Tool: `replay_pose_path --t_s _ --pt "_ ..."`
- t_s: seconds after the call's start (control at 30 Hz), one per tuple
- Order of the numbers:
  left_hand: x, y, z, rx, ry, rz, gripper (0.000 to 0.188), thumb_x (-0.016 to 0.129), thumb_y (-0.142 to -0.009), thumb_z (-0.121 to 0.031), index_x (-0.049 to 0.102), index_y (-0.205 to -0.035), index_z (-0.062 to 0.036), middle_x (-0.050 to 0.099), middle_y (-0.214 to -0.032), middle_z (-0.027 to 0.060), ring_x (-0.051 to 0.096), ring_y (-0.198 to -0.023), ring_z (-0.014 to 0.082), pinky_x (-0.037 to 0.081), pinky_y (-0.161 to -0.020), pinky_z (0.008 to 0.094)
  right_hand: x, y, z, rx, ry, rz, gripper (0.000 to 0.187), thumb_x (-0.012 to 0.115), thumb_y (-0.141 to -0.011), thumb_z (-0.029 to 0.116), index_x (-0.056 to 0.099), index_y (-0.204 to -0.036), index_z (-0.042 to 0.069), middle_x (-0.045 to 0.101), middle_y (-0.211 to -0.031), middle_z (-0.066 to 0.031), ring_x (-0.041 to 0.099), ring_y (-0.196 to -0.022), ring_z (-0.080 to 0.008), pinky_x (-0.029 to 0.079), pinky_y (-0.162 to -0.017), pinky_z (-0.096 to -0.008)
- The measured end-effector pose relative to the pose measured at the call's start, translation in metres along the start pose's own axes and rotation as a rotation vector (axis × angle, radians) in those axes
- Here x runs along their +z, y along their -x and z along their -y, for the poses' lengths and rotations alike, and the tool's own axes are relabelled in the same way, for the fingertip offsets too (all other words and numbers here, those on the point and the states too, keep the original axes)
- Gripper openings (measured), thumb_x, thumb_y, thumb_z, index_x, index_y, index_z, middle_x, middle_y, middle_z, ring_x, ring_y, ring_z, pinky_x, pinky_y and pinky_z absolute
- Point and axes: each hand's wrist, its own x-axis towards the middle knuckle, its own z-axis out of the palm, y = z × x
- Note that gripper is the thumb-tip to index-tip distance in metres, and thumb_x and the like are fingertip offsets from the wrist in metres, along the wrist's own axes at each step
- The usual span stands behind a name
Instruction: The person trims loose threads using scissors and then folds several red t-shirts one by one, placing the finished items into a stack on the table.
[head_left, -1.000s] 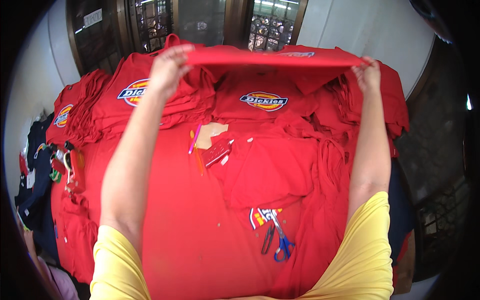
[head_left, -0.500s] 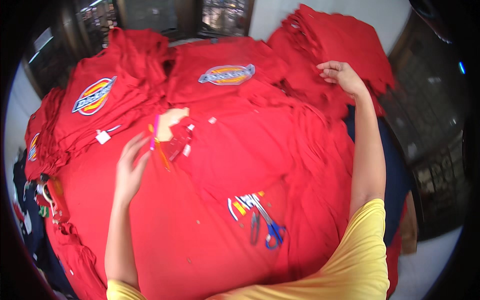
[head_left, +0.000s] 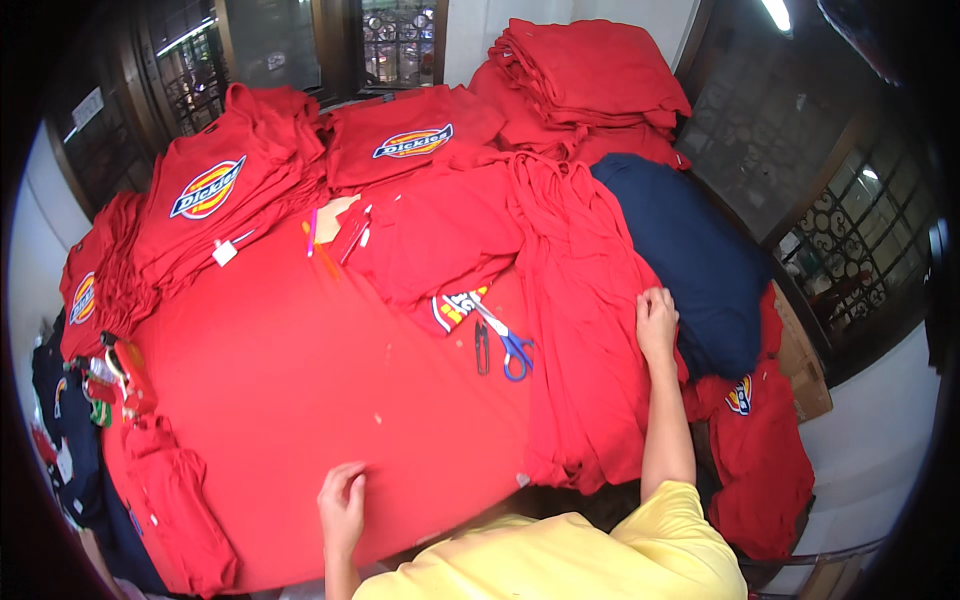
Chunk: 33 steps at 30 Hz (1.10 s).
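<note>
My right hand [head_left: 657, 320] is at the right edge of a long, loosely bunched red garment [head_left: 580, 300]. Its fingers are bent against the cloth and seem to grip it. Low over the red-covered table [head_left: 280, 400], near its front edge, hovers my left hand [head_left: 343, 505], fingers loosely curved and nothing in them. Between the hands and farther off lie scissors with blue handles [head_left: 517, 357] and small dark thread snips [head_left: 482, 349]. Beside them a crumpled red shirt [head_left: 440, 235] shows part of a printed patch.
Stacks of red T-shirts with an oval print [head_left: 208, 187] line the back left. A folded red pile [head_left: 595, 75] stands at the back right, near a dark blue cloth bundle [head_left: 685, 260]. A tape dispenser [head_left: 130, 375] is at the left edge; a cardboard box [head_left: 798, 350] at the right.
My right hand has come back from the red pile at the far right to the bunched garment. My left hand has drawn back toward the table's front edge. The view has shifted.
</note>
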Motion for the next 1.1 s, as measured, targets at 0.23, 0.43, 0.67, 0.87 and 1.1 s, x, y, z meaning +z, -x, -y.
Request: replay_pose_path --t_s 0.23,0.43,0.67,0.87,1.1 --pt "0.019 0.067 -0.037 -0.044 1.144 0.311 0.055 0.045 -0.098 -0.044 0.048 -0.135 -0.0028 0.057 -0.129 0.0147 0.056 -0.117 0.0277 0.047 -0.097 0.0404 -0.123 0.129 0.257 -0.816 -0.69 0.44 0.013 0.063 -0.085 0.021 0.061 -0.09 0.01 0.058 -0.093 -0.0088 0.054 -0.097 -0.0294 0.022 -0.109 -0.0585" --pt "-0.011 0.112 0.001 -0.181 1.118 -0.22 0.036 0.055 -0.095 -0.014 0.049 -0.128 0.0012 0.058 -0.123 0.0142 0.06 -0.111 0.0238 0.05 -0.094 0.0389 -0.122 0.225 0.295 -0.7 -0.86 1.068 0.021 0.057 -0.092 0.017 0.061 -0.107 0.004 0.061 -0.114 -0.0144 0.053 -0.119 -0.0311 0.039 -0.106 -0.0388" --pt "-0.095 0.191 0.106 -0.265 0.117 -0.823 0.025 0.062 -0.092 -0.011 0.055 -0.114 -0.0006 0.061 -0.104 0.0106 0.06 -0.092 0.026 0.048 -0.084 0.0381 -0.021 0.303 0.256 -0.524 -0.987 1.067 0.036 0.056 -0.09 0.008 0.055 -0.125 0.002 0.056 -0.129 -0.0171 0.053 -0.121 -0.0321 0.041 -0.104 -0.0398" --pt "-0.027 0.174 0.041 -0.021 -0.145 -0.38 0.031 0.056 -0.096 -0.026 0.067 -0.096 0.003 0.064 -0.092 0.0168 0.063 -0.088 0.0293 0.049 -0.079 0.0371 0.003 0.288 0.301 -0.347 -0.727 0.812 0.04 0.06 -0.091 0.025 0.055 -0.122 0.0 0.063 -0.11 -0.0184 0.063 -0.094 -0.0336 0.05 -0.082 -0.0425" --pt "-0.012 0.138 0.044 -0.307 0.887 -0.31 0.034 0.057 -0.097 -0.03 0.059 -0.116 -0.0018 0.065 -0.105 0.0061 0.061 -0.096 0.0133 0.048 -0.082 0.0281 -0.047 0.318 0.342 -0.598 -1.009 1.166 0.037 0.069 -0.084 0.032 0.061 -0.1 0.0 0.062 -0.089 -0.016 0.058 -0.075 -0.0322 0.046 -0.074 -0.0403"
